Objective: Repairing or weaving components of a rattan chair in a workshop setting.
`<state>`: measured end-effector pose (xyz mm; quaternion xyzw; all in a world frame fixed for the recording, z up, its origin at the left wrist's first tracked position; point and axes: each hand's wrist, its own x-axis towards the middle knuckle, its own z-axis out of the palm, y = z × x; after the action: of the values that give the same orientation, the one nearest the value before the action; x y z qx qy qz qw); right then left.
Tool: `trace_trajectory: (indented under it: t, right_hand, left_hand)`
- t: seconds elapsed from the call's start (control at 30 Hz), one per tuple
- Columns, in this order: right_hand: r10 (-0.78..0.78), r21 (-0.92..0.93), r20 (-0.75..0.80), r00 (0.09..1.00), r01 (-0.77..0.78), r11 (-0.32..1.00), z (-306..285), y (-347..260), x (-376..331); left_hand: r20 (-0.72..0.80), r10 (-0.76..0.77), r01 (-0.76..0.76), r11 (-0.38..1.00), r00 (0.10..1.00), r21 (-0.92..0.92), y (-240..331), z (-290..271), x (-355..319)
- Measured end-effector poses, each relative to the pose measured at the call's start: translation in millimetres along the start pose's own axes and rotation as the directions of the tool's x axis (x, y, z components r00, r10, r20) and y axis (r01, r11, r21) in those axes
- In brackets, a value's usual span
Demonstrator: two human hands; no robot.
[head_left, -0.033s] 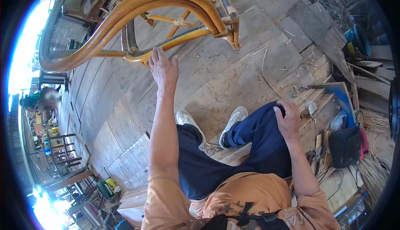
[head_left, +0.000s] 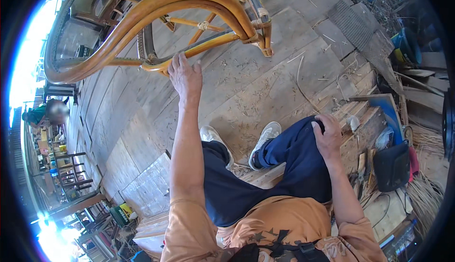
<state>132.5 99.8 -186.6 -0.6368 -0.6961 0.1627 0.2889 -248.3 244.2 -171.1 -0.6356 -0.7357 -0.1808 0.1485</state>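
Note:
A rattan chair frame (head_left: 156, 7) of glossy bent orange-brown poles stands at the upper left, its joints wrapped with cane binding. My left hand (head_left: 186, 78) reaches forward to its low front pole. The fingertips rest against the pole, stretched out, with the thumb apart and nothing gripped; whether the palm touches the pole I cannot tell. On the knee of my dark blue trousers (head_left: 301, 153) lies my right hand (head_left: 328, 136). Its fingers are spread and it holds nothing.
Cane scraps litter the plank floor (head_left: 265, 72) around my shoes. On my right are a black pouch (head_left: 392, 166), hand tools (head_left: 364, 168) and cane bundles (head_left: 429, 195). A woven strip (head_left: 355, 29) lies beyond. Stools (head_left: 73, 172) and a person in green (head_left: 35, 114) are far left.
My left hand has shifted very slightly at the chair's pole. My right hand stays on the knee, and the chair has not moved.

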Motion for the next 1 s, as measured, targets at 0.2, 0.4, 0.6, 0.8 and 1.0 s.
trace_trajectory:
  t: [0.2, 0.4, 0.6, 0.8, 1.0]
  right_hand:
    - [0.073, 0.055, 0.009, 0.997, -0.073, 0.996, 0.6, 6.5, -0.3]
    - [0.068, 0.013, 0.028, 0.997, -0.069, 0.998, 2.1, 3.8, 4.7]
    - [0.036, -0.032, 0.004, 0.999, -0.036, 0.999, 4.9, 0.9, 6.6]
    - [0.060, 0.005, 0.011, 0.998, -0.060, 0.998, 4.4, 2.0, 7.1]
    - [0.069, 0.027, 0.014, 0.998, -0.069, 0.997, 4.2, 1.5, 10.0]
  left_hand:
    - [0.012, 0.034, -0.034, 0.999, 0.999, -0.032, -5.3, 7.0, 21.1]
    - [0.008, 0.057, -0.056, 0.991, 0.998, -0.124, -7.2, 6.8, 22.4]
    - [-0.023, 0.037, -0.040, 0.990, 0.999, -0.137, -6.1, 11.0, 21.0]
    - [-0.003, 0.041, -0.041, 0.994, 0.999, -0.100, -5.1, 7.8, 22.1]
    - [0.011, 0.037, -0.037, 0.999, 0.999, -0.008, -1.5, 2.9, 24.2]
